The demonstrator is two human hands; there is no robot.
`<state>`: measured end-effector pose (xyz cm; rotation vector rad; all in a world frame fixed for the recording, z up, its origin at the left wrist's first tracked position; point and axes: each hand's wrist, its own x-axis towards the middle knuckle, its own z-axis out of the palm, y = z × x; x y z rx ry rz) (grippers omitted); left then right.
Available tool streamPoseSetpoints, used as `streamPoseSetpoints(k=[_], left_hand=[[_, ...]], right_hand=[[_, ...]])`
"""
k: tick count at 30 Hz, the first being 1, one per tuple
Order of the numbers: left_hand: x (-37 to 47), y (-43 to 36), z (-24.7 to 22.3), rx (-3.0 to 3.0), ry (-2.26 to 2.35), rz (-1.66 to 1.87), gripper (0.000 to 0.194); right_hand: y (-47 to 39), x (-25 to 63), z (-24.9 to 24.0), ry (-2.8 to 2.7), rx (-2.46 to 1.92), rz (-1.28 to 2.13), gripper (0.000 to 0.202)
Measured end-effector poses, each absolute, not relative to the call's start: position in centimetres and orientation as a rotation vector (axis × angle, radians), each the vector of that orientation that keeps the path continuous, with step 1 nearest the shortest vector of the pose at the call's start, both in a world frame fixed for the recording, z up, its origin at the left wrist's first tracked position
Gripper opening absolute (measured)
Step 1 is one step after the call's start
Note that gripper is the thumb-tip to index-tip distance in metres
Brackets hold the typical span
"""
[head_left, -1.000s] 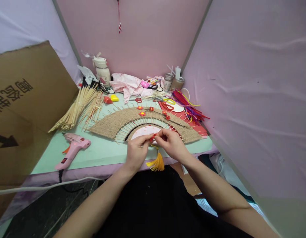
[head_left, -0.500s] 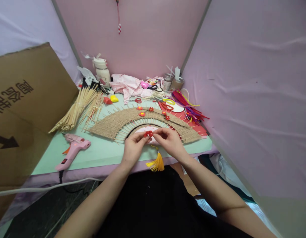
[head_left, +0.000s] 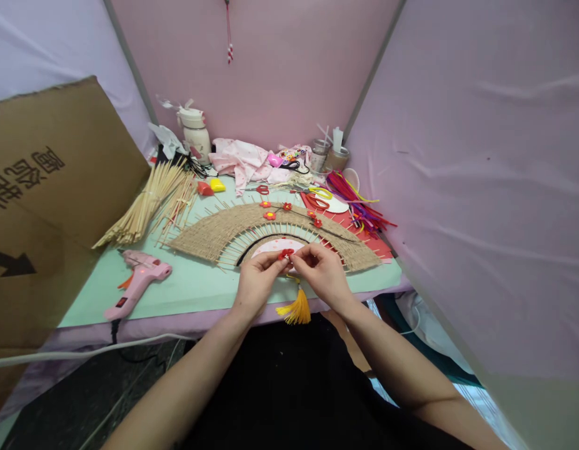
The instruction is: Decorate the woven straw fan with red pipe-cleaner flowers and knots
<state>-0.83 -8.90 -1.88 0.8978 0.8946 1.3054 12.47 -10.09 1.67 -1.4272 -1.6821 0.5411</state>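
Red flower (head_left: 286, 254) (small) between both hands (head_left: 256, 280).

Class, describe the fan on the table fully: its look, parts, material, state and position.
The fan lies spread flat on the pale green tabletop, its right side over red sheets. Its broad tan band looks like woven twine on thin, wood-like sticks, whose tips protrude. Red and orange flowers and dark stems decorate it. Inside are bare ribs, a dark arc and a dotted pinkish panel. Both hands partly hide its base; whether they touch it is unclear.
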Motion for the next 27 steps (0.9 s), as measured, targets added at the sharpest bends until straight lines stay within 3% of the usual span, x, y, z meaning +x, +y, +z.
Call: streamPoseSetpoints(k=[15,27], left_hand=[[-0.5,-9.1,-3.0,0.914,0.86,1.336,0.026],[-0.7,-9.3,-3.5,0.936,0.955,1.344,0.02]], right_hand=[[-10.5,11.9,0.4,-1.585,-1.456,0.559,0.02],[-11.2,11.6,0.4,-1.703,-1.454,0.512,0.018]])
